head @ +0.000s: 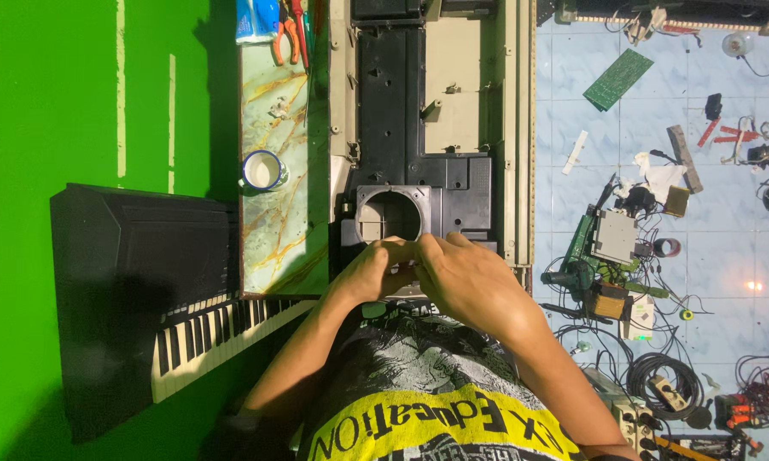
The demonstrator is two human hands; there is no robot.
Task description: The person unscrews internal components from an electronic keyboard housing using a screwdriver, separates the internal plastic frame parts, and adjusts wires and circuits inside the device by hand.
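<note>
Mug [262,170], pliers [287,34], green board [618,78], keyboard [145,299].

A marble-patterned table top [273,230] with gold veins carried a white cup [262,170] with a blue rim, a pair of orange-handled pliers [286,34] at its far end, and — along its right side — a long beige and black plastic casing [427,128] lying open. The pale blue tiled floor [743,248] beside it bore a green circuit board [618,78], loose coiled cables [658,376] and small electronic parts — all scattered about.
</note>
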